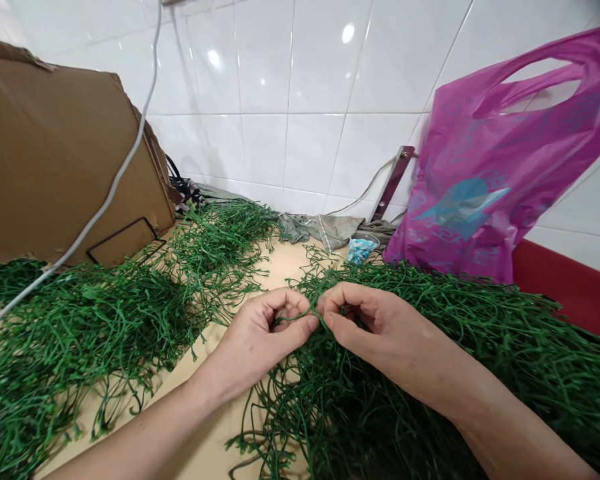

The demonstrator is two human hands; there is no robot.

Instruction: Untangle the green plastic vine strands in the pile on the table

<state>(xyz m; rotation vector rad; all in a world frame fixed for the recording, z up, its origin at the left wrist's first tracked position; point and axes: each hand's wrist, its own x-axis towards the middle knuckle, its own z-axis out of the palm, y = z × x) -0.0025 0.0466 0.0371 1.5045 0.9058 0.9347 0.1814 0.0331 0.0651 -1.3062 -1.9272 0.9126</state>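
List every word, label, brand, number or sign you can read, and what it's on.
No readable text anywhere in view.
Pink bag: blue printed pattern, including fine marks too faint or blurred to read as any word or number.
Cardboard box: no lettering visible on the sides in view.

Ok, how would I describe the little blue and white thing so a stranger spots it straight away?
Find the big purple bag by the white tiled wall. Just left of its base, behind the green strands, sits a small blue-and-white item. Its light blue patches set it apart from the greyish cloth beside it and the green in front.
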